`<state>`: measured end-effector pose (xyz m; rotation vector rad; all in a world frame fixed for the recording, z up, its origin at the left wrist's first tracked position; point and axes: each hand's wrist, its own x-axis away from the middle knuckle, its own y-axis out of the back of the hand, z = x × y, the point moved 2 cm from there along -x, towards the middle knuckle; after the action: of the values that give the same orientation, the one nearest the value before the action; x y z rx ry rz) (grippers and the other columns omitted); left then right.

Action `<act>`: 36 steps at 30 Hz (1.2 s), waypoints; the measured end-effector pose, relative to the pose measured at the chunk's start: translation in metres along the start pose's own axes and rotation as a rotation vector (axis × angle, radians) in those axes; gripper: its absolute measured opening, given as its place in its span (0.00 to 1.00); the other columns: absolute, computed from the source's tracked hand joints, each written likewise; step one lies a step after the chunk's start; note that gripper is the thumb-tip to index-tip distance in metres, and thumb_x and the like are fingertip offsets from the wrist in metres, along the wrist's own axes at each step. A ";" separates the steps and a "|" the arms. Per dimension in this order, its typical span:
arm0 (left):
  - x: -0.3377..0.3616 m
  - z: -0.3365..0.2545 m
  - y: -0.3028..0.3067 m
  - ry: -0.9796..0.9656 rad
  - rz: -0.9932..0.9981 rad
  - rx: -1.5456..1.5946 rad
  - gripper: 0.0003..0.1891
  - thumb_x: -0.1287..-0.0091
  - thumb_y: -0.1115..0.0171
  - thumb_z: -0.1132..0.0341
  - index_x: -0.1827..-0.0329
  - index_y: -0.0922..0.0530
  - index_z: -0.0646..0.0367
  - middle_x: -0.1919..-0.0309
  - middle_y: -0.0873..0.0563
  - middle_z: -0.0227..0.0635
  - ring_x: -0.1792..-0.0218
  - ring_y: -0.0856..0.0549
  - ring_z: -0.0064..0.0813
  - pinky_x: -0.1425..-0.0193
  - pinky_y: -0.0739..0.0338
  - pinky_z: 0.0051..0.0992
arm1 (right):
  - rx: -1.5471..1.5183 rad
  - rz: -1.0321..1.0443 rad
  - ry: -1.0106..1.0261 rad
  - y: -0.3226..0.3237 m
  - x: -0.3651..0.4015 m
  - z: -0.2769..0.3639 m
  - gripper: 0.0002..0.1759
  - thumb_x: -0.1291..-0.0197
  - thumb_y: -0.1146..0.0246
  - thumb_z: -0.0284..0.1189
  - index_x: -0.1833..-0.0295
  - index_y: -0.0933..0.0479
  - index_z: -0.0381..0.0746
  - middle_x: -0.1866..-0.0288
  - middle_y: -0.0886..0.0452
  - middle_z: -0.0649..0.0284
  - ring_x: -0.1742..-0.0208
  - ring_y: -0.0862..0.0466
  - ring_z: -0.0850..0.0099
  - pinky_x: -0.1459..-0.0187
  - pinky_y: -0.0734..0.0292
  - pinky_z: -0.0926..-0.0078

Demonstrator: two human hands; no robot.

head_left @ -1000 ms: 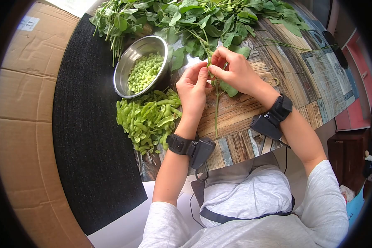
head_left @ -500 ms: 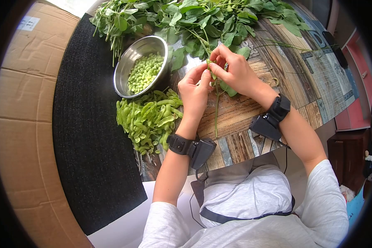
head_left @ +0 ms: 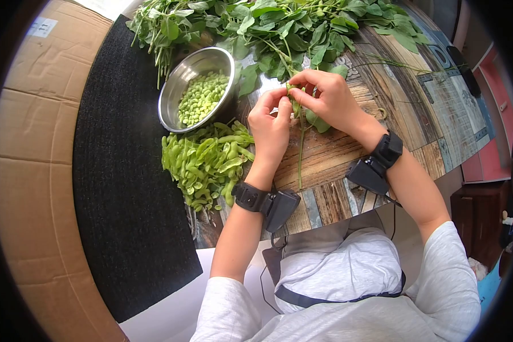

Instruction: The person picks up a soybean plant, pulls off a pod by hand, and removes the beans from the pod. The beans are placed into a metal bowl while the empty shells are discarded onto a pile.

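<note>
My left hand (head_left: pixel 271 122) and my right hand (head_left: pixel 328 98) meet over the table, fingertips pinched close together. Between them is a green pod, mostly covered by the fingers, on a plant stem (head_left: pixel 300 159) that hangs down toward the table's front edge. Both hands appear closed on the pod. A steel bowl (head_left: pixel 168 102) of shelled green beans (head_left: pixel 202 98) stands left of my left hand. Below the bowl lies a pile of green pods and empty shells (head_left: pixel 202 165), beside my left wrist.
Leafy bean plants (head_left: pixel 302 34) lie along the back of the wood-patterned table (head_left: pixel 330 202). A black mat (head_left: pixel 125 171) and a cardboard sheet (head_left: pixel 31 188) are on the left. A dark object (head_left: pixel 463 69) rests at the right edge.
The fingers of my right hand have shifted slightly down and curled closer around the pod. My left hand stays pinched in nearly the same place. The view has moved slightly.
</note>
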<state>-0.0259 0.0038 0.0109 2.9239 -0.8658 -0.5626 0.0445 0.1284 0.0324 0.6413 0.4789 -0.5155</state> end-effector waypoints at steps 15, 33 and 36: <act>0.001 -0.002 -0.001 0.052 0.009 0.052 0.08 0.35 0.45 0.72 0.57 0.23 0.67 0.70 0.17 0.31 0.72 0.19 0.15 0.74 0.27 0.14 | -0.395 0.010 -0.241 -0.006 -0.001 -0.013 0.11 0.42 0.40 0.31 0.64 0.25 0.33 0.72 0.19 0.62 0.71 0.20 0.79 0.69 0.26 0.80; 0.000 -0.001 -0.001 0.165 0.023 0.139 0.09 0.34 0.45 0.71 0.55 0.23 0.67 0.70 0.16 0.37 0.74 0.19 0.19 0.76 0.27 0.14 | -0.160 -0.175 -0.117 0.001 -0.005 -0.011 0.10 0.44 0.39 0.31 0.63 0.25 0.34 0.70 0.19 0.59 0.71 0.20 0.74 0.71 0.26 0.77; 0.000 0.000 -0.001 0.175 0.018 0.140 0.09 0.34 0.45 0.71 0.56 0.24 0.67 0.70 0.16 0.37 0.74 0.19 0.19 0.76 0.27 0.14 | -0.688 -0.200 -0.445 0.001 -0.006 -0.018 0.10 0.43 0.40 0.31 0.62 0.26 0.33 0.69 0.19 0.60 0.69 0.20 0.76 0.71 0.25 0.81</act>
<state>-0.0254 0.0049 0.0112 3.0277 -0.9437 -0.2492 0.0355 0.1430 0.0235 -0.1866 0.2675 -0.6175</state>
